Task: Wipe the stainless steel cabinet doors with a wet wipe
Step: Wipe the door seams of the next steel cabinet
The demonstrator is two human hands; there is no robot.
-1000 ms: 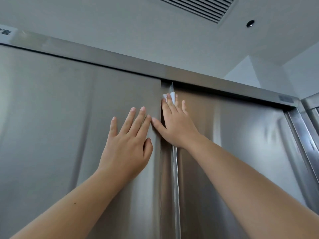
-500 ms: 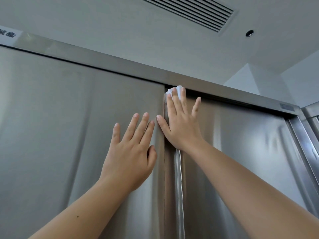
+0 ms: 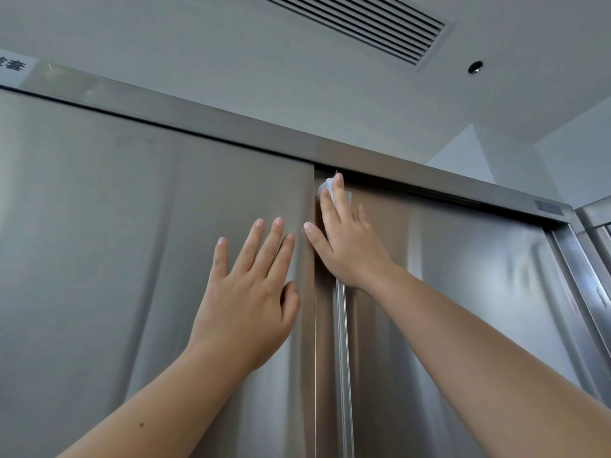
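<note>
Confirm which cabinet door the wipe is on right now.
The right door: the right hand presses the wet wipe flat against its top left corner. The left door has only the bare left hand resting on it.

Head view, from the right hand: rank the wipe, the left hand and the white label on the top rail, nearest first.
1. Wipe: under the right hand's fingertips.
2. Left hand: just to the left, flat on the left door.
3. White label: far left on the top rail.
</note>
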